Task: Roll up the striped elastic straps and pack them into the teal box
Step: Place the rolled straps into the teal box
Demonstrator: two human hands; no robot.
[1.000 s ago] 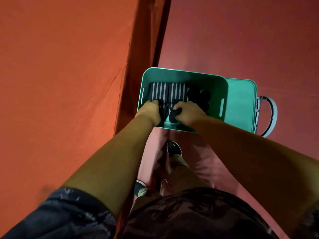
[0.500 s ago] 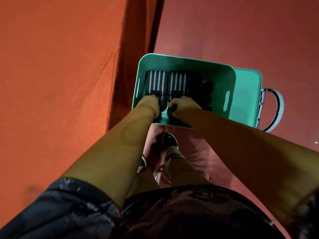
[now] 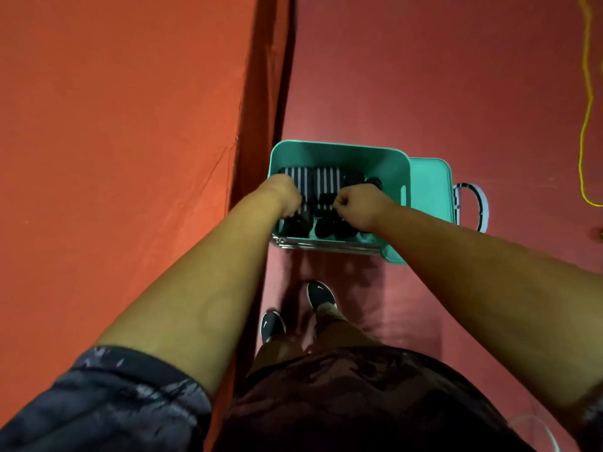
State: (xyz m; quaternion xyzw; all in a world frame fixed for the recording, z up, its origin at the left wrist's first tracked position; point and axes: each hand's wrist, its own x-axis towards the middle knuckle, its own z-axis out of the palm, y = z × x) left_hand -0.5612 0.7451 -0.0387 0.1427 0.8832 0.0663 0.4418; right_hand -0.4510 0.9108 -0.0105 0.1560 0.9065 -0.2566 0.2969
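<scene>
Down on red floor [image 3: 424, 93], beside orange wall [image 3: 114, 125]: teal box [image 3: 339, 154] open, lid [image 3: 430, 187] lying just to its right. Inside box: striped rolled straps [image 3: 313, 184] along far side, dark rolls [image 3: 326, 225] nearer. Left hand [image 3: 282, 194] & right hand [image 3: 357, 203] both reaching in, fingers curled shut over rolls; what exactly gripped, can't tell. Black shoes [image 3: 321, 295] below box.

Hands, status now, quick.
Left hand: closed, inside the box, on the straps; the grip itself is hidden.
Right hand: fisted in the box; holding what, cannot be told.
</scene>
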